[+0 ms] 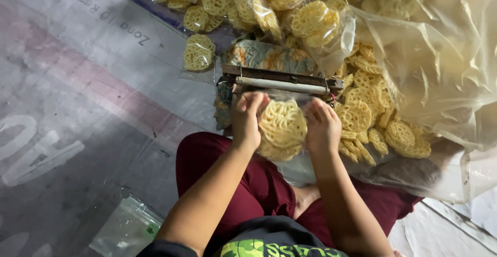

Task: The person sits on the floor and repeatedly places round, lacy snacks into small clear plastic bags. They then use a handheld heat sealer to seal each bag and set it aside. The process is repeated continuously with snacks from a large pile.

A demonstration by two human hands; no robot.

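My left hand (pixel 246 118) and my right hand (pixel 322 126) grip the two sides of a clear plastic bag of round yellow lattice crackers (pixel 282 127). The bag's open top lies against a wooden bar device with a pale rod (pixel 282 83), right in front of my fingers. A patterned cloth bundle (pixel 269 56) sits behind that device. I sit on the floor with dark red trousers (pixel 259 184) beneath my arms.
Sealed cracker bags (pixel 243 1) lie at the top. A single bagged cracker (pixel 199 52) rests on the mat. A large clear sack (pixel 440 65) spills loose crackers (pixel 383 125) at right. A stack of empty plastic bags (pixel 127 228) lies at lower left on the grey printed mat (pixel 77 117).
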